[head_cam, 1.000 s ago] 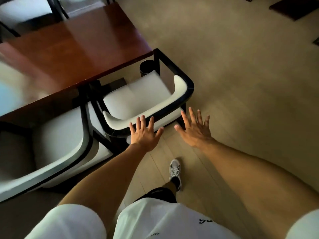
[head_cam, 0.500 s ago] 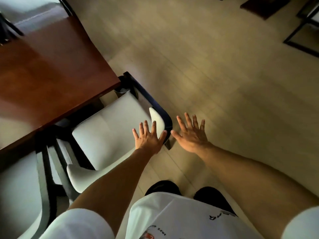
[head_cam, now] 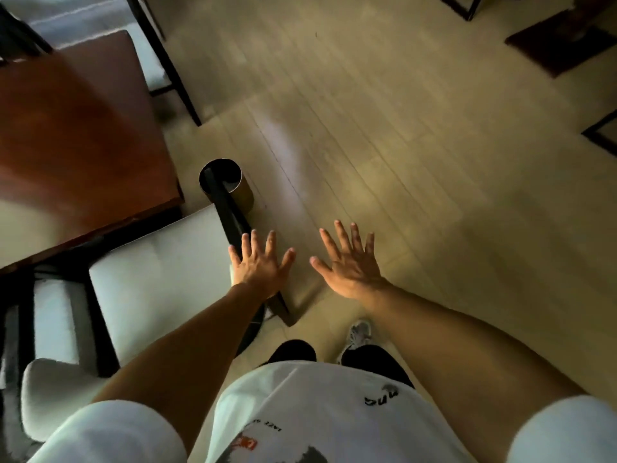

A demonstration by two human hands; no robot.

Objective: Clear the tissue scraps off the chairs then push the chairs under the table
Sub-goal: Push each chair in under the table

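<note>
A white-cushioned chair [head_cam: 157, 282] with a black frame stands partly under the reddish-brown table [head_cam: 76, 155]; its seat shows no tissue scraps. My left hand [head_cam: 258, 265] hovers flat, fingers spread, over the chair's black right arm rail [head_cam: 230, 212]. My right hand [head_cam: 350, 265] is spread open over bare floor just right of the chair, holding nothing. A second white chair [head_cam: 53, 332] sits to the left, partly under the table.
A dark round bin [head_cam: 227, 185] stands on the floor by the table corner, beyond the chair arm. Another chair [head_cam: 147, 58] stands at the table's far end. Dark furniture pieces [head_cam: 564, 41] are at top right. My shoe [head_cam: 359, 332] is on the pale floor below.
The view has swung right. The chair now sits further left and deeper under the table, and both open hands have stayed spread while drifting off its backrest towards the floor.
</note>
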